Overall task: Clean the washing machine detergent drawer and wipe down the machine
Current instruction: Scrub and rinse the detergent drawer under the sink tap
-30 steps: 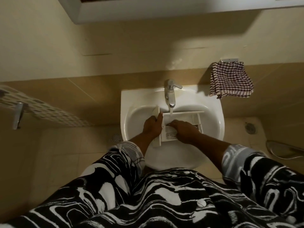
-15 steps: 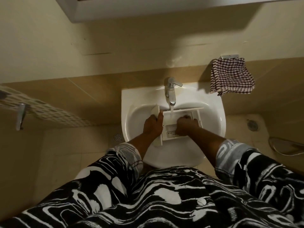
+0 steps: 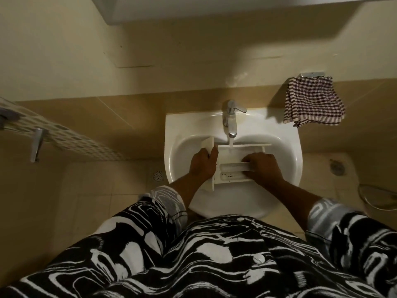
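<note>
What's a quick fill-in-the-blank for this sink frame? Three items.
1. The faucet is running ____ into the detergent drawer.
2. The left hand grips the drawer over the white ____.
3. The checked cloth hangs on the faucet's ____ side.
Answers: water, sink, right.

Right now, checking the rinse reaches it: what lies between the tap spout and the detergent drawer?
A running water stream, spout to drawer, in the head view.

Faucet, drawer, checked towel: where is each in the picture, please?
faucet (image 3: 231,123), head view, on its chrome spout.
drawer (image 3: 228,158), head view, on its open white compartment.
towel (image 3: 313,102), head view, on its checked middle.
</note>
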